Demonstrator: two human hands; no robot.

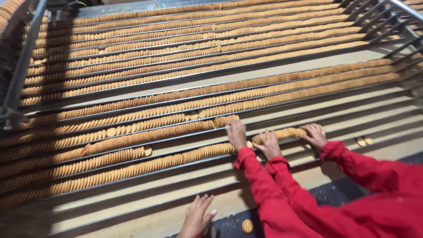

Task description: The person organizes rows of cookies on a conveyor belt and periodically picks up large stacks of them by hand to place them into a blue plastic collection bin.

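Long rows of round golden biscuits (145, 136) stand on edge in the metal lanes of a wide conveyor (282, 114). My right hand (236, 134), in a red sleeve, lies flat against the right end of one biscuit row (225, 120) and I see no grip on it. My left hand (196, 216) rests with its fingers apart on the conveyor's near edge and holds nothing. To the right, a co-worker in red presses a short stack of biscuits (282, 133) between one hand (267, 144) and the other hand (313, 134).
Further full rows of biscuits (198, 48) fill the far lanes. Two loose biscuits (364, 141) lie flat in a near lane on the right. One biscuit (247, 226) lies on the dark floor below. A metal frame post (24, 57) runs along the left.
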